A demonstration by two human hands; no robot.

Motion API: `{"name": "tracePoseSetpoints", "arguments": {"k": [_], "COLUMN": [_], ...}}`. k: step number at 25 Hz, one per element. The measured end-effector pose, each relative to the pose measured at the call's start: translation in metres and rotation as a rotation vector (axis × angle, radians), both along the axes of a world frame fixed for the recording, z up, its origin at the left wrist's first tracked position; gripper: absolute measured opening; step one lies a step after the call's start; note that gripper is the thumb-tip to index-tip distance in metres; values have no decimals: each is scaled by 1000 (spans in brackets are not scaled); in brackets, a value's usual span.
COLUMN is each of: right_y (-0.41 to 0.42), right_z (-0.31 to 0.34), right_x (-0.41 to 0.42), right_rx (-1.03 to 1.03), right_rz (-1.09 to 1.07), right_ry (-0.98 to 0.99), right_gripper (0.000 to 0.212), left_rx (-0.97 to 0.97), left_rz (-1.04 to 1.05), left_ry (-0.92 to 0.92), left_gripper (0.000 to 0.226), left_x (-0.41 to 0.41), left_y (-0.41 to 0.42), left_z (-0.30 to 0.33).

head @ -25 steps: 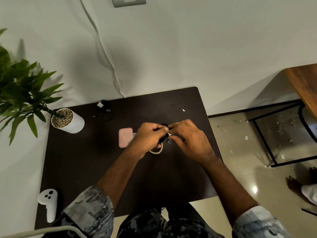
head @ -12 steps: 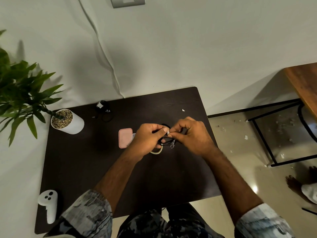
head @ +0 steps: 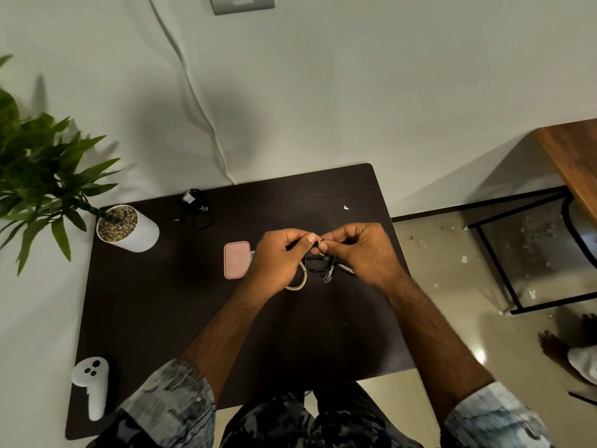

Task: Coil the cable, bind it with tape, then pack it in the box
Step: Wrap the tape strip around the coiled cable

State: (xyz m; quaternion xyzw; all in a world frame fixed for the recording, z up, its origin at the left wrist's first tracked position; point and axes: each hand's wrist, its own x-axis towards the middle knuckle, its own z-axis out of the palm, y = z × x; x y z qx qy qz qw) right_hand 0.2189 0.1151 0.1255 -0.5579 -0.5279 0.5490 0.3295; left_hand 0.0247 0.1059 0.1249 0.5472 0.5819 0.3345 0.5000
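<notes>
A small black coiled cable (head: 318,265) hangs between my two hands above the middle of the dark table (head: 181,305). My left hand (head: 279,258) pinches the top of the coil, and my right hand (head: 358,250) pinches the same spot from the right, where a small white piece of tape shows between the fingertips. A roll of pale tape (head: 298,281) lies on the table, partly hidden under my left hand. The pink box (head: 236,259) lies just left of my left hand.
A white pot with a green plant (head: 127,227) stands at the table's back left. Another black cable bundle (head: 197,208) lies near the back edge. A white controller (head: 92,384) rests at the front left corner. A black metal frame (head: 504,273) stands on the floor to the right.
Both hands have lifted slightly and my right hand has drawn back, so the black coil now hangs in plain view below the fingertips.
</notes>
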Motion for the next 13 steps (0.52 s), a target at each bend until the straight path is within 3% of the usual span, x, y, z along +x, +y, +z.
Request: {"name": "tracePoseSetpoints", "arguments": {"k": [5, 10, 13], "right_y": [1, -1, -2], "right_z": [2, -1, -3], "right_x": [3, 2, 3], "right_rx": [-9, -121, -172], "right_rz": [-15, -120, -202], "right_ry": [53, 177, 307], "right_gripper": [4, 7, 11], "left_rx": [-3, -131, -184], "left_rz": [177, 171, 199], "left_ry": [-112, -134, -81], "left_gripper": [7, 30, 33], "left_x": [7, 7, 7], "left_y": [-1, 1, 1], "left_z": [1, 1, -3]}}
